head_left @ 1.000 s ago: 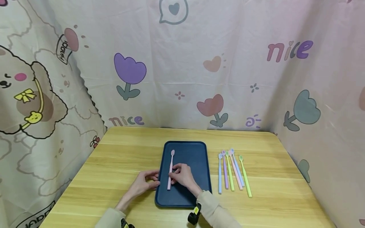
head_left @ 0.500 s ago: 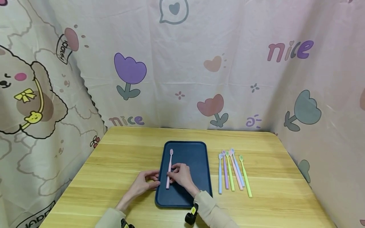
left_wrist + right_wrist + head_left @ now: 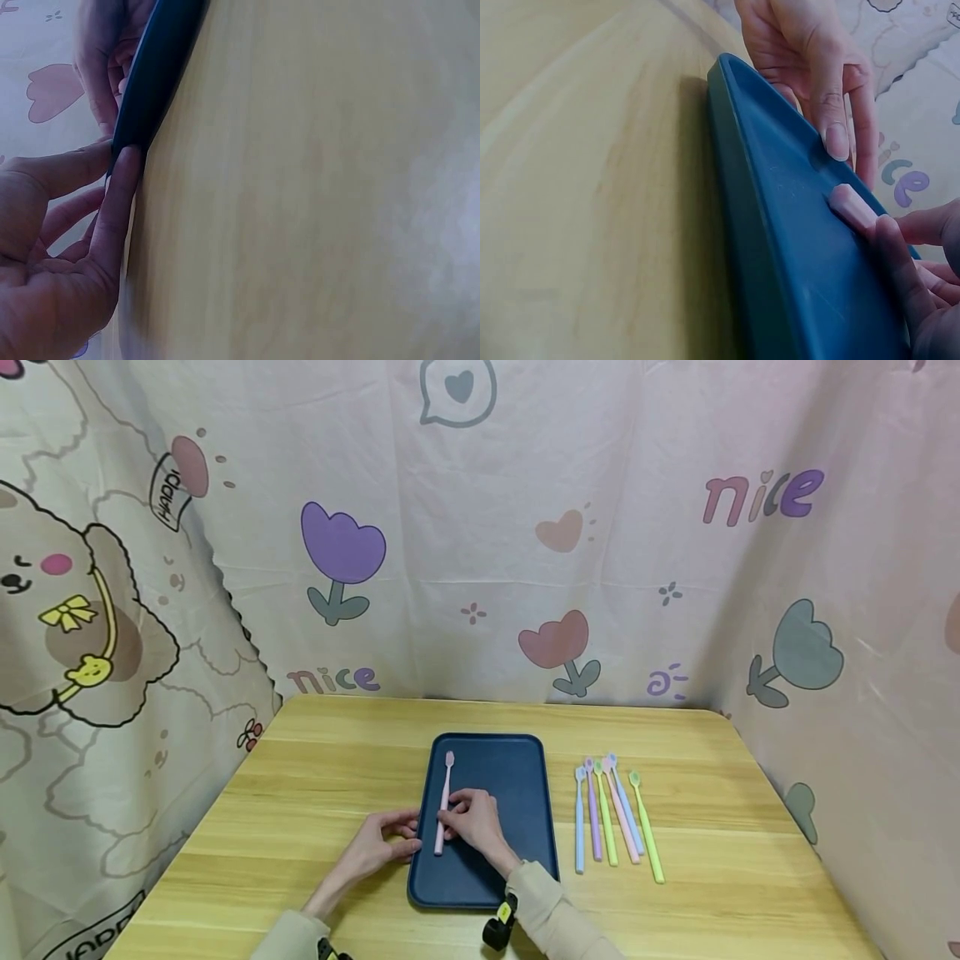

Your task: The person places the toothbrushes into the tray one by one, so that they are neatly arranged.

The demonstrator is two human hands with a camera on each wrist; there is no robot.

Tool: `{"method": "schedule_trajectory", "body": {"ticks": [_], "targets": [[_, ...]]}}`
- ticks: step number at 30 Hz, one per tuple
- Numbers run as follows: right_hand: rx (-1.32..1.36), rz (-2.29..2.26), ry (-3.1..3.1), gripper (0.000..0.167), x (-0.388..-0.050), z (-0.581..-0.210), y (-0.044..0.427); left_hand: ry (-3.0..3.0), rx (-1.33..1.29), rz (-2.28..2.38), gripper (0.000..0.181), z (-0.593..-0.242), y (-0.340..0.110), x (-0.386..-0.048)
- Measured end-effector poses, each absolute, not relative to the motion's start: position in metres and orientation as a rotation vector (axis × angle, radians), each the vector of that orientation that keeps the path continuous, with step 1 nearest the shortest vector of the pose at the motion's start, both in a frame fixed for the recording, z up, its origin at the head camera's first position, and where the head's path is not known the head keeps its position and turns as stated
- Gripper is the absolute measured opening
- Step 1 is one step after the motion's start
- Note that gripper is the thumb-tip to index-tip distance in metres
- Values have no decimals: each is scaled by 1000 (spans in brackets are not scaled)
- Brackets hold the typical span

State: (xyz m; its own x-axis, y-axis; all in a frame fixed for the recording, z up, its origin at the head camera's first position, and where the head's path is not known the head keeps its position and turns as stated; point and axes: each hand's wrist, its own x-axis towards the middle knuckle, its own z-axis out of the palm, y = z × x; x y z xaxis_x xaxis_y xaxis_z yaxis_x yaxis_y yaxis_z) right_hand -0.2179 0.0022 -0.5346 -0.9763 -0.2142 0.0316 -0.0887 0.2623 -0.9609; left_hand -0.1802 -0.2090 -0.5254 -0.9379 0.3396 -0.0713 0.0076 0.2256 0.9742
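A pink toothbrush [image 3: 447,777] lies along the left side of a dark blue tray [image 3: 517,768], its head toward the far end. My right hand [image 3: 477,823] pinches its handle between thumb and fingers; in the right wrist view the handle's end [image 3: 853,206] pokes out past those fingertips. At the tray's left side, my left hand [image 3: 378,843] grips the rim. The thumb [image 3: 835,141] comes over the edge while other fingers stay outside, and the left wrist view has the tray's edge [image 3: 154,82] between the fingertips.
Right of the tray, a row of several toothbrushes lies on the wooden table [image 3: 720,827]: blue [image 3: 580,822], purple [image 3: 595,818], green [image 3: 608,822], pink [image 3: 622,814] and others. A printed curtain [image 3: 450,527] hangs behind and beside the table.
My right hand has shifted the pink toothbrush a little to the left on the tray, toward its left rim. The left hand has kept its place.
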Motion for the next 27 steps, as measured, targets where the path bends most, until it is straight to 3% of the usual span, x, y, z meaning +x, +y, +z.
{"method": "schedule_trajectory", "body": {"ticks": [27], "targets": [[-284, -1829, 2403, 25, -217, -534, 1, 2253, 324, 1769, 59, -526, -209, -181]]}}
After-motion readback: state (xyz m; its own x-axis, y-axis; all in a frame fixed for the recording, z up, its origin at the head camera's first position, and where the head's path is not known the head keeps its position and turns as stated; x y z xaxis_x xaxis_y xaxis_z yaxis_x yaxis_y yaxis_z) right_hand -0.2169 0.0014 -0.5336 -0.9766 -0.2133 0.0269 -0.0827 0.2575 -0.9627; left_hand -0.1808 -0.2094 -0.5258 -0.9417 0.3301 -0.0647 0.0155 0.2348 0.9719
